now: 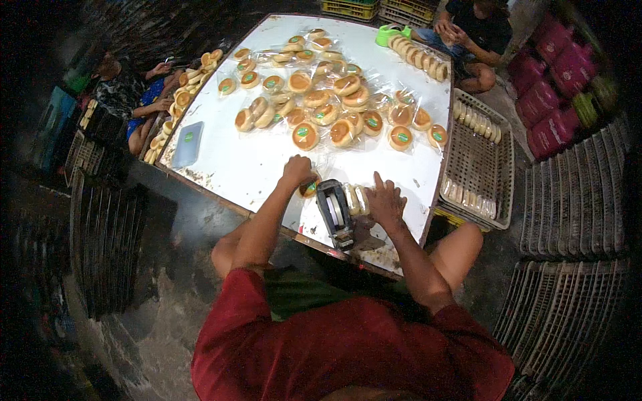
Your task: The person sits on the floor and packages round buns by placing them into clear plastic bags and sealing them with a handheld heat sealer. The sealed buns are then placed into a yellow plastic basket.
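My left hand (299, 171), fingers curled, is at the upper end of a bagged round bun (307, 188) with a green label; whether it pinches the bag cannot be told. Just right of that bun stands a black tape dispenser (334, 213) with a roll of tape in it, near the table's front edge. Several wrapped buns on edge (356, 199) form a short row beside the dispenser. My right hand (386, 200) rests at the right end of this row with its fingers spread. Beyond both hands lies a loose heap of bagged buns (321, 100), many with green labels.
On the white table (225, 170) are a pale blue lidded box (188, 144), a green tape dispenser (392, 34) and a bun row (419, 56). A plastic crate (474, 160) with wrapped buns adjoins the right edge. Co-workers sit at left (120, 90) and upper right (476, 30).
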`<state>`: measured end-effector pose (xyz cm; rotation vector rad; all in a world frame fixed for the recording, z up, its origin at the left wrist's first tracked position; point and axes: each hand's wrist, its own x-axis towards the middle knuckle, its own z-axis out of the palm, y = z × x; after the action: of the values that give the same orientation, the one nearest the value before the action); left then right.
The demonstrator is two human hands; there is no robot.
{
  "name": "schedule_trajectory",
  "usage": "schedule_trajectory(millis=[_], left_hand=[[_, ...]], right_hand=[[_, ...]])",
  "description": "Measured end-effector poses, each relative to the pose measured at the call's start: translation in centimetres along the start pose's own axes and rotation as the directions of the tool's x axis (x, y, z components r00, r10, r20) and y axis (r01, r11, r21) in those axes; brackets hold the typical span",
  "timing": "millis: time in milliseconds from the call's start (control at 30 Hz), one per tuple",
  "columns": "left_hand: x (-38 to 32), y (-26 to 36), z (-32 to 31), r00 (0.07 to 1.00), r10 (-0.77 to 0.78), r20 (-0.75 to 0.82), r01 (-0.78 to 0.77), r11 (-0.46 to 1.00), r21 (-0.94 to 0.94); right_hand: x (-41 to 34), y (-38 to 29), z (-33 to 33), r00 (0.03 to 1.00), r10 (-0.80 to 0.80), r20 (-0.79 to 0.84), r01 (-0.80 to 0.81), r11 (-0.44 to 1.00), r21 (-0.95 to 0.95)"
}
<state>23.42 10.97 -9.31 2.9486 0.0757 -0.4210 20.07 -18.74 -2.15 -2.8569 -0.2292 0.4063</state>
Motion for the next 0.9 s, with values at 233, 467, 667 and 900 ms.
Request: schedule_trajectory(millis=[233, 467, 667, 900], left_hand=[[-10.2, -2.5, 3.2, 0.891, -0.45, -0.054, -0.08, -0.04, -0.996], [-17.5, 2.8, -0.6, 0.945, -0.294, -0.146, -0.295, -0.568, -0.768], [-20.0, 8.2, -2.3, 0.979, -0.198, -0.05, -0.153, -0.549, -0.822], [-20.6, 11.7, -3.1, 0.993, -0.119, 0.006, -0.031, -0.302, -0.953]], right_hand=[[0.1, 0.8, 1.6, 0.989, 0.028, -0.147, -0.027, 1.0, 0.008], [0.7, 2.2, 5.5, 0.906, -0.084, -0.414, 0.127, 0.989, 0.075], [-2.3, -0.1, 2.4, 0.812, -0.196, -0.55, 0.343, 0.922, 0.178], [-5.0, -2.9, 2.1, 0.935, -0.188, -0.299, 0.348, 0.347, 0.871]])
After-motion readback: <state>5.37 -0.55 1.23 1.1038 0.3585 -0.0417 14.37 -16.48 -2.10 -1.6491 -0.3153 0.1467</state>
